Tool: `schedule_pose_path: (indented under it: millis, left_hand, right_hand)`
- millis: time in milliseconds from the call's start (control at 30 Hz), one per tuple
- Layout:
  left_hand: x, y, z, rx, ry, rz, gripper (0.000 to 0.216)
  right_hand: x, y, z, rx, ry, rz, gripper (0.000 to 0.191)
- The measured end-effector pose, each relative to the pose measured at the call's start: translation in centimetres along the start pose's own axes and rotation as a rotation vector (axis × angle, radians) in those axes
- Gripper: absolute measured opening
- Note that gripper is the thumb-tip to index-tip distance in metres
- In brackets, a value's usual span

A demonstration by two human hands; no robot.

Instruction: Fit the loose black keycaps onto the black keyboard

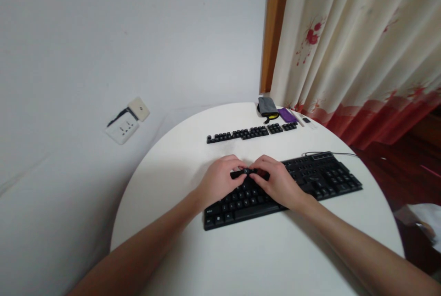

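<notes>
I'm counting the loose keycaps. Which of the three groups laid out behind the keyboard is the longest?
The left group, a long row; the middle group and right group, nearer the purple item, are short blocks.

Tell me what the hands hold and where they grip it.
Both hold what looks like a long black keycap above the keyboard: fingers of the left hand pinch its left end, those of the right hand its right end.

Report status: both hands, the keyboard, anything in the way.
Fingers of left hand and right hand pinch slim black piece over keyboard. Behind, apart: rows of loose keycaps; grey pouch at far edge.
</notes>
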State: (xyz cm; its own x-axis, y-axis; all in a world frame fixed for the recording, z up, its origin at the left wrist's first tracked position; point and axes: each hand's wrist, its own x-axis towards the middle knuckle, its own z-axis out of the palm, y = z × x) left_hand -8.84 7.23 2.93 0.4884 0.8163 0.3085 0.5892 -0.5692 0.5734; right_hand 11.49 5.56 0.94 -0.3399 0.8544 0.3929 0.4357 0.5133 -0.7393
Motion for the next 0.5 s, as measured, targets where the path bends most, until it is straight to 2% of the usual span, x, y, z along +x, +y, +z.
schedule_pose_path:
  millis: [167,333,500]
  left_hand:
    - [0.1,0.3,0.4,-0.055,-0.017,-0.001,0.018]
    - [0.1,0.3,0.7,-0.064,-0.021,-0.053,0.019]
    - [-0.1,0.5,0.9,-0.078,-0.071,-0.056,0.013]
  right_hand:
    - [-0.1,0.0,0.2,0.002,0.014,-0.011,0.012]
    - [0.2,0.1,-0.7,-0.009,0.008,-0.023,0.011]
    - [0.8,1.2,-2.1,-0.066,0.128,0.017,0.010]
